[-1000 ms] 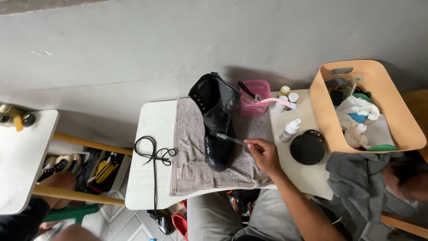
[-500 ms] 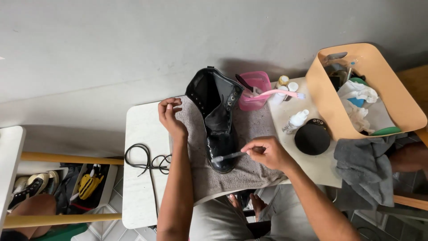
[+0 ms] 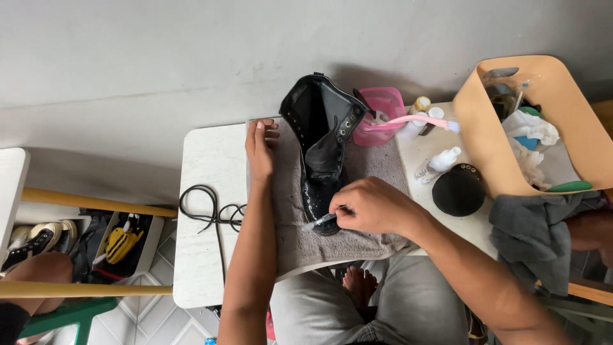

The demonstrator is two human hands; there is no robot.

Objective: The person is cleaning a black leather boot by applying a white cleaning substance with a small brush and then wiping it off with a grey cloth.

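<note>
Head view, one entry. Glossy black leather lace-up boot (image 3: 322, 160): lies on a grey terry towel (image 3: 300, 236) spread over the white marble-look tabletop (image 3: 201, 191). Long axis runs far to near; open shaft toward the far wall, toe toward the person.

Right hand (image 3: 373, 206): fingers closed round a small pale-handled brush (image 3: 322, 220), bristles at the toe.

Left hand (image 3: 260, 148): open, flat on the towel's far-left part, just beside the shaft, not on the boot.

Risks, as judged: unheld boot may roll or skid under brush pressure; towel may creep; right elbow could knock the round black tin (image 3: 458, 190) or the small white bottle (image 3: 439, 163); loose black laces (image 3: 211, 214) lie left, near the edge.
</note>
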